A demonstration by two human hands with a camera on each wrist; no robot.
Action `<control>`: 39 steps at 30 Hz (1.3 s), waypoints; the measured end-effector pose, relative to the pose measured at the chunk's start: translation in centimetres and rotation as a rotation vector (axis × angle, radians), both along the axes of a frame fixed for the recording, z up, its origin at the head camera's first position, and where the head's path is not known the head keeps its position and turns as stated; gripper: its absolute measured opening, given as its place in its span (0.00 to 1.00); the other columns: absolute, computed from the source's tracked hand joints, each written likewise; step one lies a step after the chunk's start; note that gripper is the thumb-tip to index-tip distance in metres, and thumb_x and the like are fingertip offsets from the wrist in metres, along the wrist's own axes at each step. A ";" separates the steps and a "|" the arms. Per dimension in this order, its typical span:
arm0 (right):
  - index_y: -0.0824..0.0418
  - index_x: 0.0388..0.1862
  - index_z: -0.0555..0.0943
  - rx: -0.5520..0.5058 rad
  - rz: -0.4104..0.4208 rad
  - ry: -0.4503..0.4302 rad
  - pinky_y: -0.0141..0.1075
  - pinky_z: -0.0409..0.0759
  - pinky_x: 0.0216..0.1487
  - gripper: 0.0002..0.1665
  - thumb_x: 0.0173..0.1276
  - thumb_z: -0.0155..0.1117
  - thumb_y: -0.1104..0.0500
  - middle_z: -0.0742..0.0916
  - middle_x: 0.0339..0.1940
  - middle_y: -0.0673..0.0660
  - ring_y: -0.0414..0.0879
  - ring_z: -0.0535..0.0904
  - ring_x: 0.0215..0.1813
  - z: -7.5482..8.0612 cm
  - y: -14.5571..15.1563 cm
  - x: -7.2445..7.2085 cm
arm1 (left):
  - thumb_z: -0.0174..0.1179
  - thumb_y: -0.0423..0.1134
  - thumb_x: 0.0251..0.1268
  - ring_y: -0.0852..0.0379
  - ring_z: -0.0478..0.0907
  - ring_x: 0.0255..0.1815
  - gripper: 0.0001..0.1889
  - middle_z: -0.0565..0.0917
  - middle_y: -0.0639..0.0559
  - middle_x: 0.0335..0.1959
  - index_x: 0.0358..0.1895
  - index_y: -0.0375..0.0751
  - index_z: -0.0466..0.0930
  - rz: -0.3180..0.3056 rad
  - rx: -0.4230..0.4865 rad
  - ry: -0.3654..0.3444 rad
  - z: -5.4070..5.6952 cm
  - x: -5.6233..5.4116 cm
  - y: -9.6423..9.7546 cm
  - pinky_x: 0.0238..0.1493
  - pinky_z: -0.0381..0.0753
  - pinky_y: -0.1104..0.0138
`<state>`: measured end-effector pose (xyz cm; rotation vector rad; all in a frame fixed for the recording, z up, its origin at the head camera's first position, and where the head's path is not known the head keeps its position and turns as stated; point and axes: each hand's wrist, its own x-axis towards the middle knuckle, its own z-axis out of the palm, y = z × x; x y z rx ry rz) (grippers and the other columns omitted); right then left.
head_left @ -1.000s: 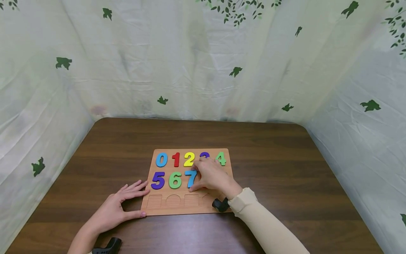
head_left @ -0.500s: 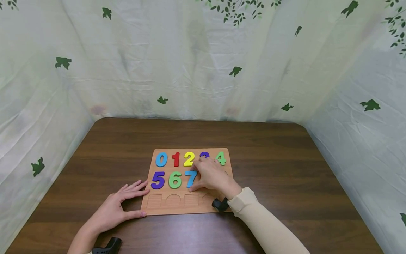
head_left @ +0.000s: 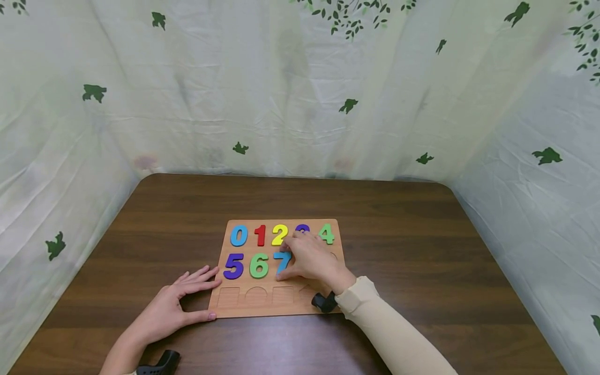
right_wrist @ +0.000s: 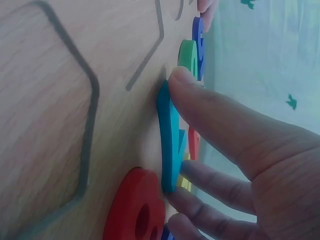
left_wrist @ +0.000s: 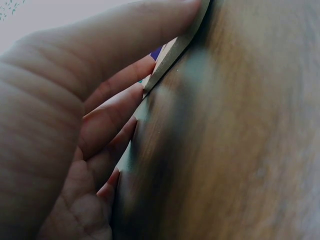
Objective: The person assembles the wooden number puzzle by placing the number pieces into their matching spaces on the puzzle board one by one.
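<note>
A wooden number puzzle board lies on the table. My right hand is over it and holds the blue number 7 by its ends, thumb at the lower end and fingers at the upper. A red number piece with holes lies beside the 7 in the right wrist view; my hand hides it in the head view. The green 6 and purple 5 sit left of the 7. My left hand touches the board's left edge with straight fingers and thumb.
The top row has a blue 0, red 1, yellow 2, partly covered purple 3 and green 4. Shaped recesses line the board's near row. A pale curtain surrounds the brown table.
My right thumb has shifted slightly left and up over the lower end of the 7. The left hand and the board stay where they were.
</note>
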<state>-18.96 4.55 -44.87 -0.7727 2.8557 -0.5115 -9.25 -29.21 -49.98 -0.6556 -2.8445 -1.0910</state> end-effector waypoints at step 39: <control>0.46 0.53 0.90 0.000 0.008 0.027 0.36 0.70 0.47 0.32 0.57 0.83 0.31 0.87 0.51 0.49 0.45 0.73 0.49 -0.2 -2.1 0.2 | 0.80 0.59 0.56 0.91 0.52 0.78 0.35 0.79 0.47 0.77 0.69 0.59 0.85 -0.009 0.005 0.008 0.1 0.0 0.1 0.75 0.40 0.93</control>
